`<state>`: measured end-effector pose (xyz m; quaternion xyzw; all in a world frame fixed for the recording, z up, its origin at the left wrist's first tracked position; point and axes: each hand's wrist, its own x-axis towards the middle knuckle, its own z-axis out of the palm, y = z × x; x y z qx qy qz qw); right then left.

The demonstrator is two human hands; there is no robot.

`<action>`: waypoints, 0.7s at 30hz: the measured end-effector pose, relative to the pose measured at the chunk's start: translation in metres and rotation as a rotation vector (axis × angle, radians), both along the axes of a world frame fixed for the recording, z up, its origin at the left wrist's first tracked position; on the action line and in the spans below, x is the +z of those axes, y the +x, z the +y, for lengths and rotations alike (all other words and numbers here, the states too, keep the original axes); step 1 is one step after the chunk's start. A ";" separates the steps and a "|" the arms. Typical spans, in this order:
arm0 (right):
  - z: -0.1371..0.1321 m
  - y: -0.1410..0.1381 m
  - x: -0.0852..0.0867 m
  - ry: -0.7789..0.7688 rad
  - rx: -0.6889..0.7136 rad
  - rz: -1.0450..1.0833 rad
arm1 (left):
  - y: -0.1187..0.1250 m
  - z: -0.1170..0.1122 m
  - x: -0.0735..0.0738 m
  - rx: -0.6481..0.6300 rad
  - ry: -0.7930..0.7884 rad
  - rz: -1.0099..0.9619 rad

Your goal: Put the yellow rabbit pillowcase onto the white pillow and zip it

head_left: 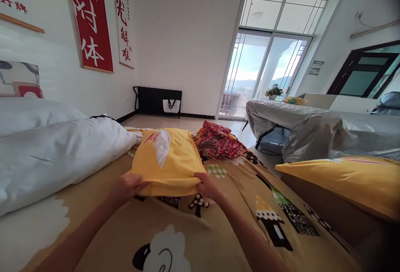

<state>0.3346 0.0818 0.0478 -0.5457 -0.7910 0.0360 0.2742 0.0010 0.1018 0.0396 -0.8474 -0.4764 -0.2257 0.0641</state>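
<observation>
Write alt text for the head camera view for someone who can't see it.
A person's left hand and right hand grip the near end of a yellow pillowcase on a tan cartoon-print bedsheet. Puffy white bedding lies to the left and a crumpled red plaid cloth to the right; beyond are calligraphy scrolls and a glass sliding door.

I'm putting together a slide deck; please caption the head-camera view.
The left hand and right hand grip a yellow pillowcase by its near end, over a tan patterned bedspread.
</observation>
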 end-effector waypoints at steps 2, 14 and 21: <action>-0.014 -0.008 0.005 0.046 0.057 -0.018 | -0.014 -0.006 0.019 0.039 0.130 -0.146; -0.045 -0.021 -0.006 -0.218 0.112 0.196 | -0.042 -0.007 0.043 0.257 -0.343 -0.276; -0.020 -0.050 -0.071 -0.153 -0.283 0.146 | 0.016 0.072 0.069 0.537 -0.318 -0.242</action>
